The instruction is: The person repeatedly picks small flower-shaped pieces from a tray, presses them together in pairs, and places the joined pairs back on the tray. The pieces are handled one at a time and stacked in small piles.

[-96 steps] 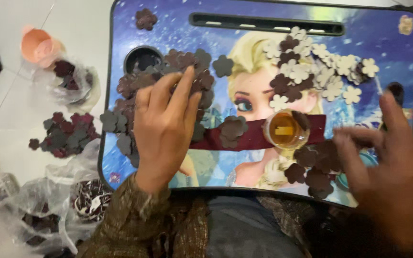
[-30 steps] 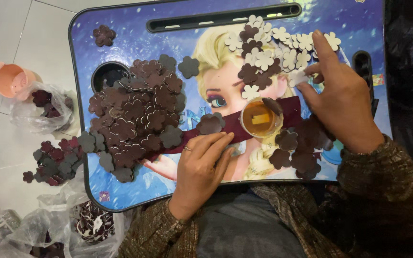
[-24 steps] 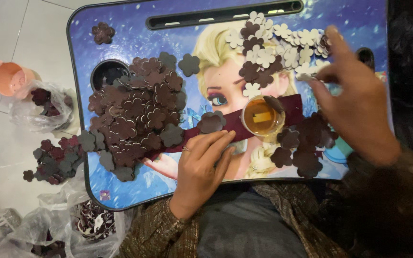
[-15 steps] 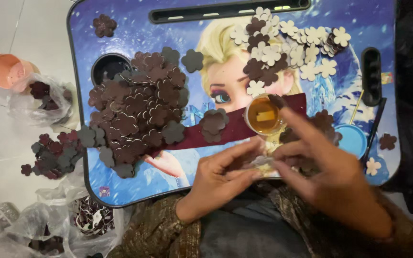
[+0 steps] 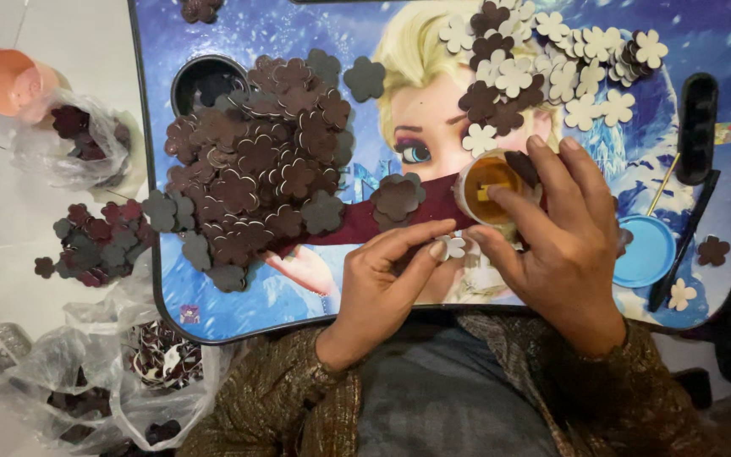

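My left hand (image 5: 387, 283) and my right hand (image 5: 560, 241) meet over the near edge of a blue cartoon-printed lap table (image 5: 298, 305). Between their fingertips sits a small white flower-shaped foam piece (image 5: 451, 247), pinched by my left thumb and forefinger and touched by my right thumb. My right fingers lie beside a small round tub of amber glue (image 5: 488, 178). A big heap of dark brown foam flowers (image 5: 255, 173) covers the table's left part. Mixed white and brown flowers (image 5: 552, 63) lie at the top right.
A blue lid (image 5: 646, 251) and a thin stick (image 5: 666, 190) rest at the table's right. On the floor to the left lie loose brown flowers (image 5: 95, 245), clear plastic bags (image 5: 86, 152) of pieces and an orange cup (image 5: 12, 80). A cup hole (image 5: 200, 80) is sunk into the table.
My left hand left the brown heap and came to the near edge. My right hand came down from the white flowers at the top right and joined it at a white flower.
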Demonstrator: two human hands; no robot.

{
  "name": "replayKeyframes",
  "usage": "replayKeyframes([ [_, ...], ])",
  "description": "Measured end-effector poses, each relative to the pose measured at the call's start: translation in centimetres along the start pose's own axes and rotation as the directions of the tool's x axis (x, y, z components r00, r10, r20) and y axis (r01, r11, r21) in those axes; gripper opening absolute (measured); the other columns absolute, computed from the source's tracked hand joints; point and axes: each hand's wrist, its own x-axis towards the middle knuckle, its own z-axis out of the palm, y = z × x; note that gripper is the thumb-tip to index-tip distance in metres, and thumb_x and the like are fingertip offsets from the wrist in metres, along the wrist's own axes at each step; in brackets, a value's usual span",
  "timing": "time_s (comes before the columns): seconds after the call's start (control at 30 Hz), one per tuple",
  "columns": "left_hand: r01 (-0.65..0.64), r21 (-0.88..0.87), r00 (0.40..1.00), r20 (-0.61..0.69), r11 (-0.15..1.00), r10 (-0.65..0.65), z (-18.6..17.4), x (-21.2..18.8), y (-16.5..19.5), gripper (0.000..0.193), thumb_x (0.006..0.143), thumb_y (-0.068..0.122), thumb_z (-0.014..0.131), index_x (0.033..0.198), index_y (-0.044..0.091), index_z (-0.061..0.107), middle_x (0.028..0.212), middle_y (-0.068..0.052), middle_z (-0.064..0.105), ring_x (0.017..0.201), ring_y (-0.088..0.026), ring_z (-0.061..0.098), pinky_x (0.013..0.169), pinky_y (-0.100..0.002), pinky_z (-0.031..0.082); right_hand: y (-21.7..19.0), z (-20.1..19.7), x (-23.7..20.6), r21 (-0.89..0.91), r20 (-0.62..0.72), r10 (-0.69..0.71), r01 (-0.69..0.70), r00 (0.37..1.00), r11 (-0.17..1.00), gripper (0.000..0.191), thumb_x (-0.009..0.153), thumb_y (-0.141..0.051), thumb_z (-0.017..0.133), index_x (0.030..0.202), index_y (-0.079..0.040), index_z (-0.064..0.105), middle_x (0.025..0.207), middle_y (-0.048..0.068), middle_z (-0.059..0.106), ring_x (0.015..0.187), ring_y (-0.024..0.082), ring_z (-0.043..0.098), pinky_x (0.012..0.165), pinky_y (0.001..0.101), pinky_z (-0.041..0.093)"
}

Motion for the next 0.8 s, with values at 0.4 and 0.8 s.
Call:
replayKeyframes([
  [0.4, -0.002, -0.034, 1.0, -0.01, 0.999, 0.002, 0.3, 0.2, -0.2, 0.028, 0.104, 0.007, 0.065, 0.131, 0.002, 0.07, 0.118, -0.008, 0.077, 0.103, -0.008, 0.07, 0.09, -0.024, 0.058, -0.6, -1.2, 0.3, 0.027, 0.021, 0.025, -0.026, 0.999, 0.999, 0.04, 0.084, -0.032, 0.087, 0.111, -0.004, 0.078, 0.153, 0.023, 0.053, 0.149, 0.043, 0.04, 0.124, 0.0521, 0.038],
  [0.8, 0.129, -0.327, 0.992, 0.051, 0.936, -0.119, 0.5, 0.5, -1.0, 0.047, 0.107, 0.004, 0.056, 0.153, -0.001, 0.048, 0.127, -0.012, 0.072, 0.114, -0.01, 0.066, 0.102, -0.028, 0.057, -2.2, -3.1, -0.7, 0.218, 0.023, 0.085, -0.088, 0.996, 0.972, 0.033, 0.08, -0.034, 0.083, 0.096, -0.007, 0.072, 0.15, 0.023, 0.054, 0.144, 0.043, 0.043, 0.12, 0.0502, 0.036],
])
